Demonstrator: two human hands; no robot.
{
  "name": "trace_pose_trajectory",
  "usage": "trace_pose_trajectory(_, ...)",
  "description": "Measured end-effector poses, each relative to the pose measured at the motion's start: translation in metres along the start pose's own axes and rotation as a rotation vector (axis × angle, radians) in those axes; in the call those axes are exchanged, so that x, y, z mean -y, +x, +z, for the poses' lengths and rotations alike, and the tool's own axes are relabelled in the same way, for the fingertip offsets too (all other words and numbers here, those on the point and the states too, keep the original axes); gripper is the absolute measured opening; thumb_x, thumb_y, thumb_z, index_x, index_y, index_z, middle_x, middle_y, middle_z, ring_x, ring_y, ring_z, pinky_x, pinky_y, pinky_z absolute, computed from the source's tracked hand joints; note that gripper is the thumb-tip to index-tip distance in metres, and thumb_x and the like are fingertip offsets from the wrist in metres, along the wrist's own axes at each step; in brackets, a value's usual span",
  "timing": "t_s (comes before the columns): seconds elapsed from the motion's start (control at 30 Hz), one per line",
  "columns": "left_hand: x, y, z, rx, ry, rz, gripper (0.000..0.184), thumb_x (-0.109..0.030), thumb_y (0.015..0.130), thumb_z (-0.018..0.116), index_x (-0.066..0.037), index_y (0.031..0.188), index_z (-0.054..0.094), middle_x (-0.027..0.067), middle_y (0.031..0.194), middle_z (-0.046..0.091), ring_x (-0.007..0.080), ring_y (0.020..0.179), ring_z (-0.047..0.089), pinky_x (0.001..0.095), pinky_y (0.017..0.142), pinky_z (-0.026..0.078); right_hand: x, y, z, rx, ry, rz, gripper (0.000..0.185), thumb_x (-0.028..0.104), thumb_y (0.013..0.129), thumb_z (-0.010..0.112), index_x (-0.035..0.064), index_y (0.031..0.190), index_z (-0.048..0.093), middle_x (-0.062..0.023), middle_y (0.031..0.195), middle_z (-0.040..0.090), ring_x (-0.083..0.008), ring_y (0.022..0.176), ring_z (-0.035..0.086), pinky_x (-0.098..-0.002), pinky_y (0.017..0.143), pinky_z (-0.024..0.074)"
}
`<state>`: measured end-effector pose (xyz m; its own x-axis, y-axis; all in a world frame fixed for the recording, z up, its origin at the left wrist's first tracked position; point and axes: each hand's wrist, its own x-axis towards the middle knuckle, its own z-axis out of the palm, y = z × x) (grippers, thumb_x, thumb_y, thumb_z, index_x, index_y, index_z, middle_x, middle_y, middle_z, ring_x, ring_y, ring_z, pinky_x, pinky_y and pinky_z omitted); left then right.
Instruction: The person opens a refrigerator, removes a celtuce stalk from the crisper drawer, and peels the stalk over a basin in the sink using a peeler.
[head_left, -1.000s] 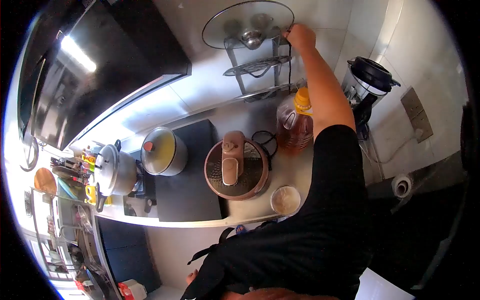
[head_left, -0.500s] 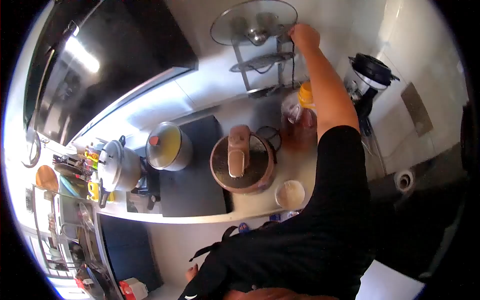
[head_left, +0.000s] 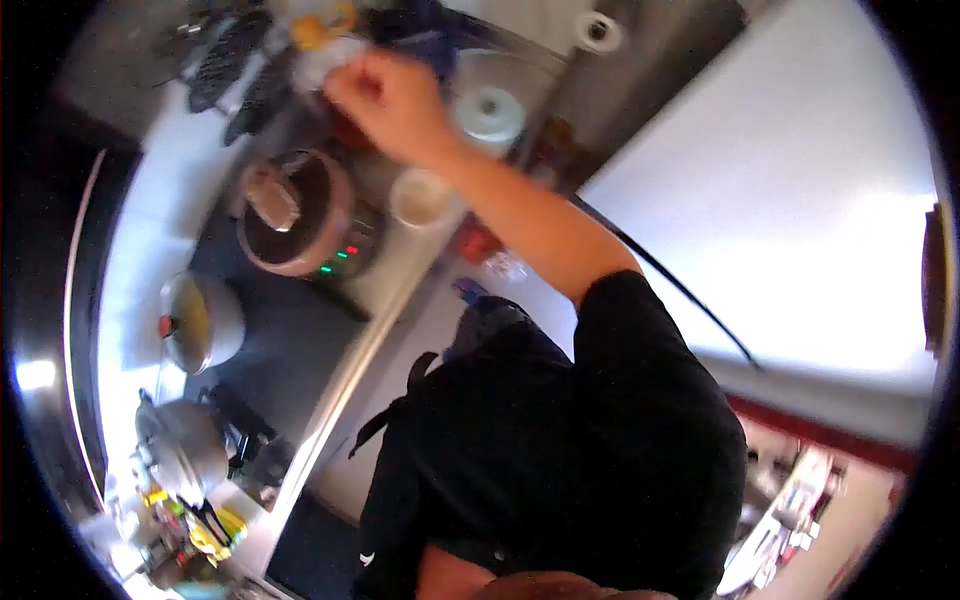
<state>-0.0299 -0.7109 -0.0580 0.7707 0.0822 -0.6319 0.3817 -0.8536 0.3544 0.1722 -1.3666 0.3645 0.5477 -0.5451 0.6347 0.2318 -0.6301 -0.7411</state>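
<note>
a pink cooker [head_left: 318, 222] and bowl [head_left: 421, 199] stand near the right hand [head_left: 383, 102].

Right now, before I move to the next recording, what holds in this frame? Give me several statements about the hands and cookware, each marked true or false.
1. The person's right hand is higher in the picture than the round pale bowl. True.
2. The round pinkish-brown cooker stands uncovered. False: its dark lid is on.
3. Red and green lights glow on the cooker. True.
4. The silver metal pot stands between the cooker and the pale glass-lidded pot. False: the pale pot is in between.
5. The left hand grips a pot handle. False: it is not in view.
</note>
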Motion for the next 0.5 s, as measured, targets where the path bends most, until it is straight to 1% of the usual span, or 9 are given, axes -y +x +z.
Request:
trace_pose_trajectory(0.07, -0.003, 0.030, -0.007, 0.070, 0.048, 0.075, 0.061, -0.054, 0.095, 0.054, 0.003, 0.083, 0.071, 0.0218, 0.084, 0.071, 0.0382, 0.078, 0.070, 0.0512, 0.074, 0.051, -0.001, -0.114, -0.047, 0.193, -0.012, 0.209, 0.023, 0.030, 0.093, 0.073, 0.0069, 0.096, 0.073, -0.0068, 0.080, 0.072, -0.0128, 0.071, 0.066, -0.0311, 0.066, 0.0514)
trace_pose_trajectory(0.1, -0.007, 0.043, -0.009, 0.101, 0.074, 0.110, 0.061, -0.055, 0.096, 0.053, 0.003, 0.083, 0.071, 0.0218, 0.084, 0.071, 0.0382, 0.079, 0.070, 0.0510, 0.074, 0.051, -0.013, -0.168, -0.075, 0.301, -0.181, 0.338, 0.024, 0.030, 0.093, 0.073, 0.0076, 0.098, 0.074, -0.0084, 0.079, 0.073, -0.0148, 0.072, 0.068, -0.0320, 0.067, 0.0521)
trace_pose_trajectory(0.13, -0.012, 0.055, -0.011, 0.129, 0.097, 0.141, 0.061, -0.055, 0.096, 0.053, 0.003, 0.083, 0.071, 0.0217, 0.085, 0.072, 0.0382, 0.079, 0.070, 0.0509, 0.074, 0.052, -0.019, -0.216, -0.104, 0.251, -0.091, 0.596, 0.023, 0.029, 0.092, 0.073, 0.0082, 0.101, 0.075, -0.0093, 0.080, 0.074, -0.0168, 0.073, 0.070, -0.0343, 0.068, 0.0530)
trace_pose_trajectory(0.17, -0.018, 0.064, -0.013, 0.150, 0.125, 0.173, 0.062, -0.055, 0.096, 0.053, 0.003, 0.084, 0.071, 0.0216, 0.086, 0.072, 0.0381, 0.079, 0.070, 0.0507, 0.075, 0.052, -0.038, -0.263, -0.134, 0.159, -0.060, 0.881, 0.024, 0.027, 0.091, 0.073, 0.0064, 0.103, 0.075, -0.0100, 0.080, 0.074, -0.0166, 0.073, 0.069, -0.0339, 0.068, 0.0538)
trace_pose_trajectory(0.2, -0.025, 0.073, -0.014, 0.173, 0.155, 0.205, 0.062, -0.055, 0.096, 0.052, 0.002, 0.084, 0.072, 0.0215, 0.087, 0.072, 0.0381, 0.080, 0.070, 0.0506, 0.075, 0.052, -0.045, -0.307, -0.171, 0.047, -0.307, 0.932, 0.025, 0.025, 0.093, 0.071, 0.0026, 0.103, 0.075, -0.0073, 0.081, 0.075, -0.0158, 0.076, 0.069, -0.0327, 0.071, 0.0550)
trace_pose_trajectory(0.23, -0.035, 0.081, -0.016, 0.187, 0.177, 0.235, 0.062, -0.055, 0.097, 0.052, 0.002, 0.084, 0.072, 0.0215, 0.087, 0.072, 0.0381, 0.080, 0.070, 0.0505, 0.075, 0.052, -0.085, -0.368, -0.213, -0.055, -0.335, 0.971, 0.026, 0.025, 0.094, 0.069, 0.0022, 0.105, 0.075, -0.0056, 0.085, 0.074, -0.0166, 0.074, 0.066, -0.0326, 0.067, 0.0530)
trace_pose_trajectory(0.3, -0.050, 0.091, -0.015, 0.215, 0.229, 0.290, 0.062, -0.055, 0.097, 0.051, 0.002, 0.085, 0.072, 0.0213, 0.089, 0.072, 0.0380, 0.081, 0.070, 0.0502, 0.076, 0.052, -0.066, -0.415, -0.287, -0.570, -0.005, 1.306, 0.028, 0.024, 0.096, 0.064, 0.0101, 0.120, 0.069, -0.0054, 0.102, 0.072, -0.0161, 0.077, 0.061, -0.0314, 0.060, 0.0453)
trace_pose_trajectory(0.4, -0.069, 0.094, -0.010, 0.242, 0.304, 0.361, 0.063, -0.056, 0.098, 0.049, 0.002, 0.086, 0.072, 0.0211, 0.091, 0.073, 0.0379, 0.083, 0.069, 0.0498, 0.077, 0.052, -0.068, -0.468, -0.386, -1.272, 0.320, 1.221, 0.042, 0.026, 0.104, 0.052, 0.0087, 0.143, 0.053, -0.0120, 0.127, 0.066, -0.0256, 0.107, 0.063, -0.0386, 0.083, 0.0554)
trace_pose_trajectory(0.5, -0.084, 0.090, 0.000, 0.243, 0.381, 0.436, 0.064, -0.056, 0.098, 0.048, 0.002, 0.087, 0.072, 0.0209, 0.093, 0.073, 0.0378, 0.084, 0.069, 0.0493, 0.078, 0.052, -0.065, -0.492, -0.449, -1.469, 0.448, 0.966, 0.055, 0.026, 0.106, 0.047, 0.0094, 0.156, 0.031, -0.0165, 0.150, 0.049, -0.0339, 0.130, 0.055, -0.0506, 0.107, 0.0494)
